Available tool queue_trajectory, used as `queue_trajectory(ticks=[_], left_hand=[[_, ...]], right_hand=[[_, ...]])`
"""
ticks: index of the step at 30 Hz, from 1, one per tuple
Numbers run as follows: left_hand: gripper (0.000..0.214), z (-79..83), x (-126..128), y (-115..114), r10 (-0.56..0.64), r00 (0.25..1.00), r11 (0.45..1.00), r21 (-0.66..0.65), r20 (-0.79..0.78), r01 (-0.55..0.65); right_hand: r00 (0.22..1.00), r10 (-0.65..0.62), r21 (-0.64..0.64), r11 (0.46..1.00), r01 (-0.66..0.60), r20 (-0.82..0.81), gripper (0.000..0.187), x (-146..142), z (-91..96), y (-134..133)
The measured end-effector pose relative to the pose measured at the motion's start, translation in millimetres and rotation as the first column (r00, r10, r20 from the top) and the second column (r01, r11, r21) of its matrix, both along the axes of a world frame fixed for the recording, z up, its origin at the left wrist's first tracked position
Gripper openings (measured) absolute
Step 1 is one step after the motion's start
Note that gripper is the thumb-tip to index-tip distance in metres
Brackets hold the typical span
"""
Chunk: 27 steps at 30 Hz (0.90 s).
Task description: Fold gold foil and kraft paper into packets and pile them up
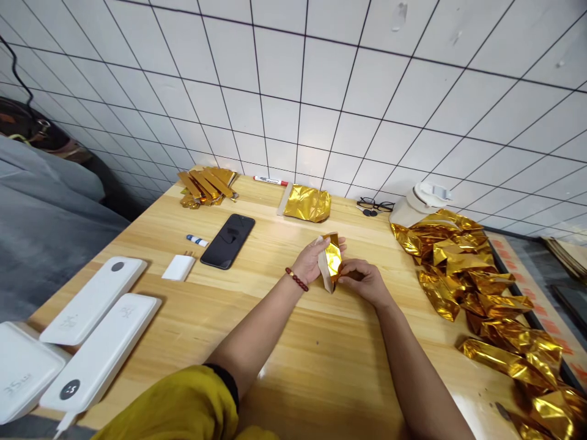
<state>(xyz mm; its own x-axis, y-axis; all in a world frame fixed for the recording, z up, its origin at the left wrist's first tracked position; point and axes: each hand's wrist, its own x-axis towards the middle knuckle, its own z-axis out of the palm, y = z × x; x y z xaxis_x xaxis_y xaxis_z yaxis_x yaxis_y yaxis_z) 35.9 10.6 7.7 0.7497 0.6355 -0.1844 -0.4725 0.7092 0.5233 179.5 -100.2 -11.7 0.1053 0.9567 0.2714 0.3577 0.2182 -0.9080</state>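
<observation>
A folded piece of gold foil paper (333, 258) with a dull tan border lies across my left hand (310, 259). My left thumb presses on it, and the fingertips show beyond its far side. On the right, my right hand (367, 281) pinches the lower right edge of the same piece between thumb and fingers. Beyond my hands, near the wall, a flat stack of gold foil paper (307, 203) rests on the table (293, 354). A large heap of folded gold foil pieces (472, 269) spreads along the right side.
Narrow folded gold strips (208, 186) are piled at the back left. A black phone (228, 241), a white charger (178, 267) and white power banks (94, 299) lie on the left. A marker (270, 181), glasses (376, 204) and a white lidded cup (415, 205) stand by the wall.
</observation>
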Motion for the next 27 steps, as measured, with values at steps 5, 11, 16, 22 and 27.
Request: queue_trajectory(ticks=[5, 11, 16, 22, 27], left_hand=[[0.041, 1.6, 1.1, -3.4, -0.051, 0.998, 0.99, 0.13, -0.036, 0.055], [0.052, -6.9, 7.0, -9.5, -0.092, 0.978, 0.896, 0.414, -0.186, 0.163], [0.035, -12.8, 8.8, -10.6, 0.029, 0.952, 0.89, 0.442, -0.305, 0.114], [0.043, -10.7, 8.3, -11.5, 0.054, 0.949, 0.897, 0.433, -0.312, 0.092], [0.032, -10.5, 6.8, -14.1, 0.032, 0.932, 0.843, 0.51, -0.362, 0.169]], right_hand=[[0.971, -0.128, -0.071, 0.991, 0.116, -0.202, 0.023, -0.4, -2.3, -1.2], [0.848, -0.347, -0.052, 0.932, 0.357, -0.401, 0.052, 6.6, -2.4, 3.4], [0.867, -0.325, -0.102, 0.945, 0.31, -0.377, 0.035, 7.6, -2.7, 1.8], [0.906, -0.342, -0.192, 0.935, 0.3, -0.249, 0.037, 6.9, -5.4, -3.2], [0.884, -0.331, -0.18, 0.941, 0.286, -0.329, 0.035, 6.8, -5.7, -2.9]])
